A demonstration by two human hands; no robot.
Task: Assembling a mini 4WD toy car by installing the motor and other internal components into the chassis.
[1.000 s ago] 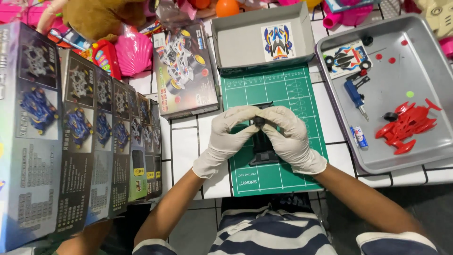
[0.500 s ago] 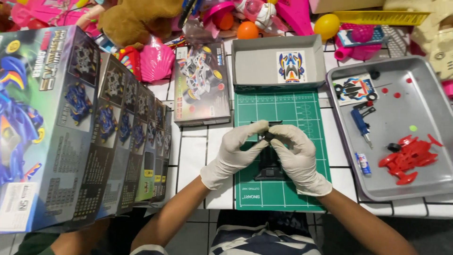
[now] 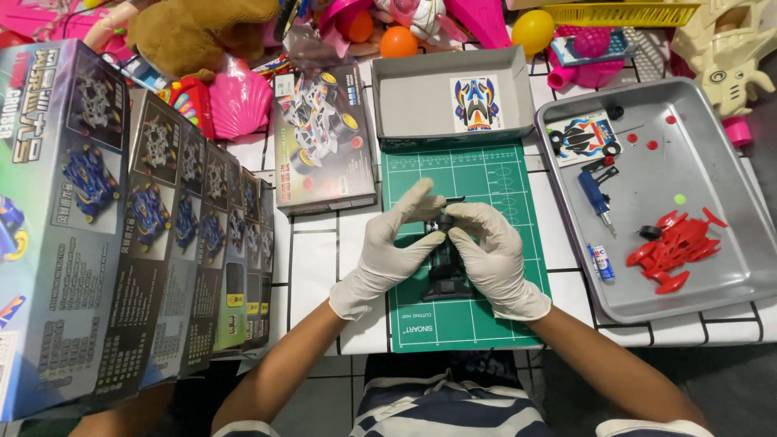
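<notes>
A white tabletop [image 3: 320,255] crossed by thin black grid lines fills the scene under even, bright light. A row of boxed car kits [image 3: 137,235] stands at nine o'clock, a grey metal tray [image 3: 712,178] lies at three o'clock, and plastic toys [image 3: 405,24] crowd the twelve o'clock edge. Dark floor [image 3: 728,372] shows at five o'clock.

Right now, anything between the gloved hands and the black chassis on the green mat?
Nothing visible. Left hand and right hand are already on the black chassis over the green cutting mat, fingertips meeting at its top end. The hands hide part of it.
</notes>
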